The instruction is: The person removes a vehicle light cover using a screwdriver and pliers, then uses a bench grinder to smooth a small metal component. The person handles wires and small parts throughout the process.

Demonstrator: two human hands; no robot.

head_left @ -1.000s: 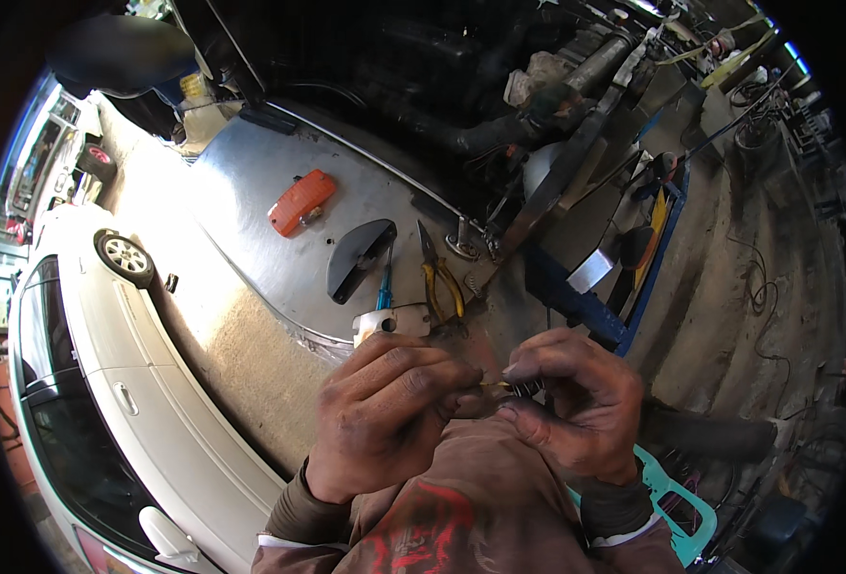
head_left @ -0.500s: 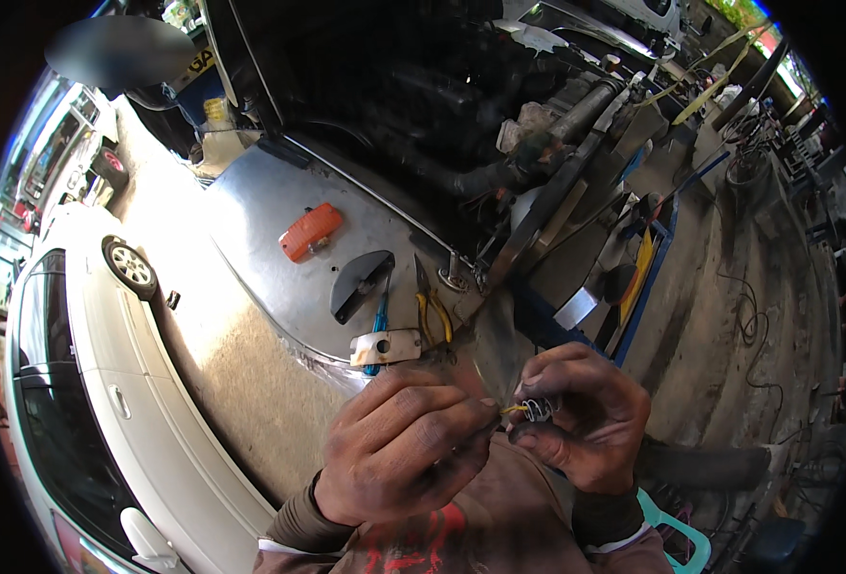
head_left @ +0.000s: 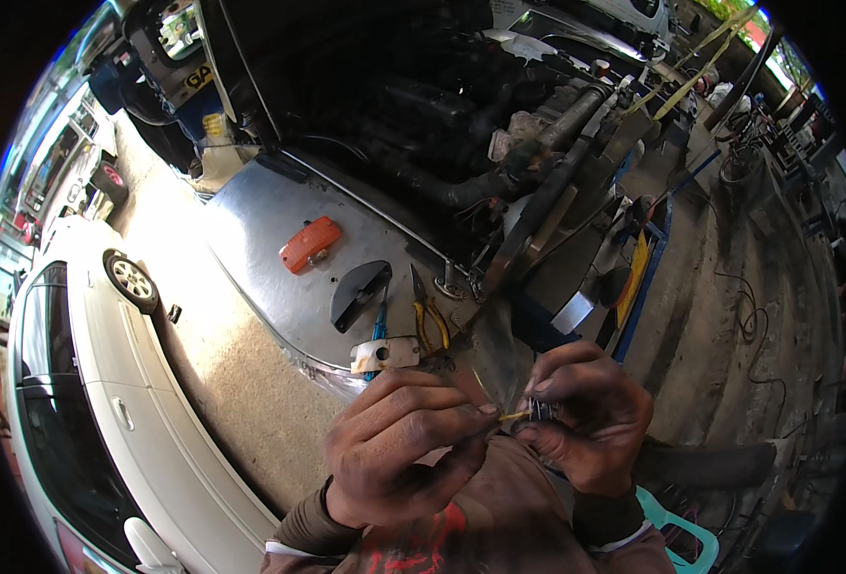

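Note:
My left hand (head_left: 404, 448) is closed in a pinch on a thin yellow wire (head_left: 512, 416). The wire runs across to a small metal coil spring (head_left: 542, 410), which my right hand (head_left: 595, 416) grips between thumb and fingers. Both hands are raised in front of my chest, almost touching. Just beyond them, on a bare metal fender, lie a stained white plate with a hole (head_left: 399, 353), a blue-handled screwdriver (head_left: 379, 329) partly under it, and pliers with yellow grips (head_left: 433, 321). A black half-round piece (head_left: 358, 298) and an orange lamp lens (head_left: 310, 245) rest farther back.
The fender (head_left: 251, 225) borders a dark open engine bay (head_left: 413, 105). A white car (head_left: 126, 402) is parked on the left. At right, a blue metal frame (head_left: 645, 287) stands beside worn flooring with a loose cable (head_left: 750, 316). A turquoise plastic seat (head_left: 679, 526) shows at lower right.
The wire between my hands looks straighter, and the spring's coils look closer together and darker. Both hands keep their grips in nearly the same place. The view has shifted slightly.

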